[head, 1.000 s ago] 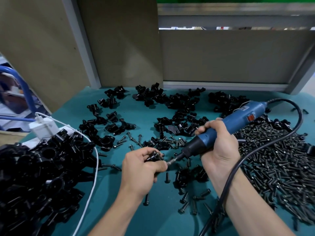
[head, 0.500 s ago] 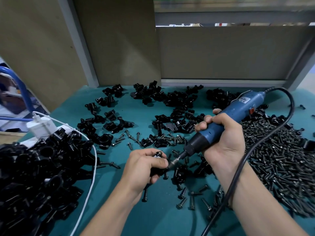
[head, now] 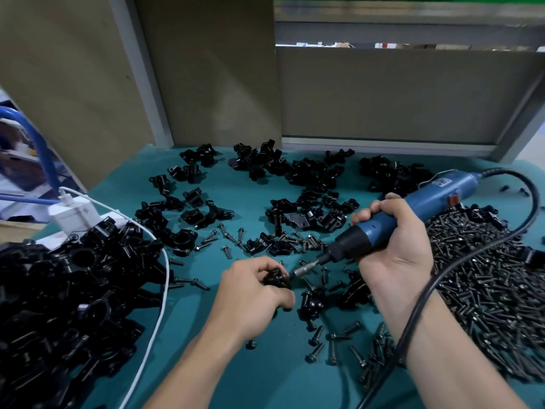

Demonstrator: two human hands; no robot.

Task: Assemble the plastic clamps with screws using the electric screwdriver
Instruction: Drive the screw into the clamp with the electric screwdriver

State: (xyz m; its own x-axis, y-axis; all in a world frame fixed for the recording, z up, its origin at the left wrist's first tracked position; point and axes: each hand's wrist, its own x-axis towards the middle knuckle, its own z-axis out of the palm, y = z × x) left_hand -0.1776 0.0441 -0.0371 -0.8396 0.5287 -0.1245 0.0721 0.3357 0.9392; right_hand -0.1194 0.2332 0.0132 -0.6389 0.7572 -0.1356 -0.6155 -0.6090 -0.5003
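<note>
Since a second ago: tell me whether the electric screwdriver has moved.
Yes, slightly. Against the loose clamps lying mid-table, the electric screwdriver in the right hand has shifted a little rightward and farther away, toward the screw heap.

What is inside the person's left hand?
A small black plastic clamp shows in the left hand, facing the silver bit of the blue electric screwdriver. The hand covers its lower part and underside.

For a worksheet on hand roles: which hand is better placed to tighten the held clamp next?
Right. The right hand grips the blue electric screwdriver, its metal bit aimed at the small black plastic clamp pinched in the left hand.
</note>
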